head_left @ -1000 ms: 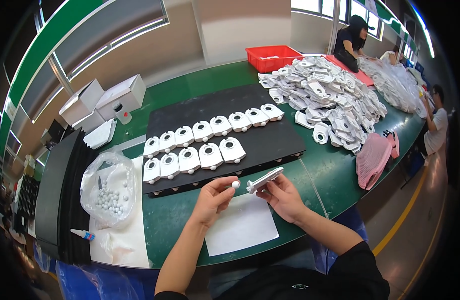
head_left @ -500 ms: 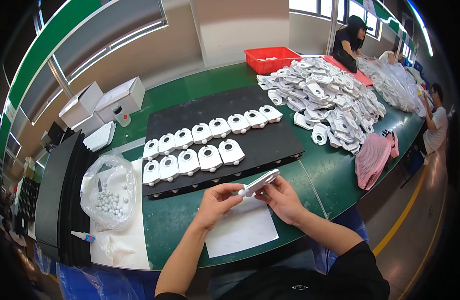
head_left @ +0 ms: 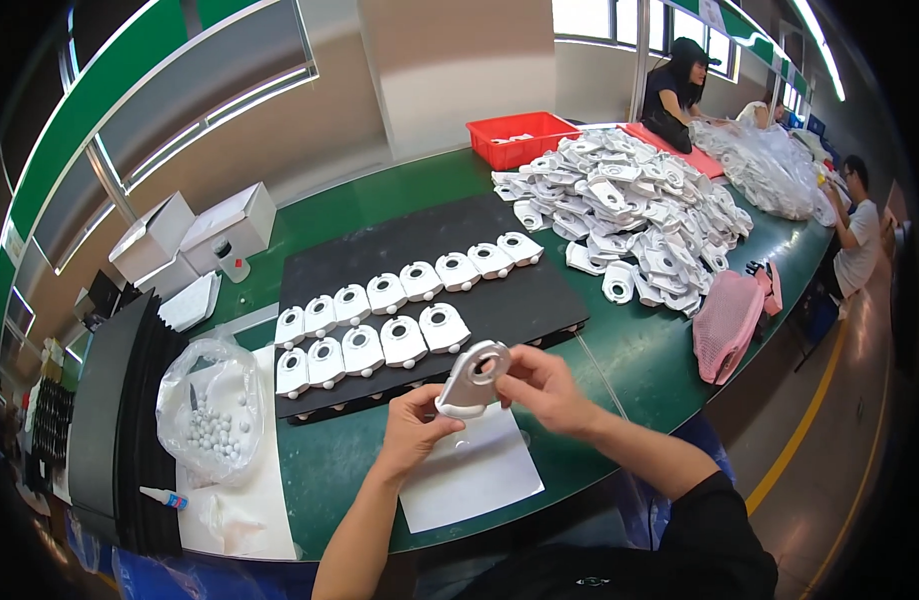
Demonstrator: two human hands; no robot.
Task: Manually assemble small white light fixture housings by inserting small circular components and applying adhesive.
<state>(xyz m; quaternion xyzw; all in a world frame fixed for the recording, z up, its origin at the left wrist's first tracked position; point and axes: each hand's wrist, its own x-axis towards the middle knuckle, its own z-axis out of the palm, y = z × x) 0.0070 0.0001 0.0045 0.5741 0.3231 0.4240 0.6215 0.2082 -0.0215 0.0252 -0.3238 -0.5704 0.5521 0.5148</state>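
Note:
A white plastic housing (head_left: 466, 388) with a round hole near its top is held up above the front edge of the bench. My right hand (head_left: 552, 392) grips it by the holed upper end, thumb near the hole. At its lower end, my left hand (head_left: 416, 428) closes thumb and fingers on the rounded tip; whether the small white ball is there is hard to make out. Beneath both hands lies a white paper sheet (head_left: 472, 482). Beyond them, similar housings (head_left: 401, 342) with white balls at their near ends stand in two rows on a black board (head_left: 520, 305).
On the left are a clear bag (head_left: 170, 400) with small white balls (head_left: 215, 432), a glue bottle (head_left: 166, 497) and stacked black boards (head_left: 105, 430). Far right holds a heap of white housings (head_left: 635, 205), a red bin (head_left: 495, 150) and a pink mesh bag (head_left: 725, 325). Co-workers sit beyond.
The housing has turned from nearly edge-on to stand more upright, its holed face now showing. My right hand has moved with its upper end. The whole view has shifted slightly.

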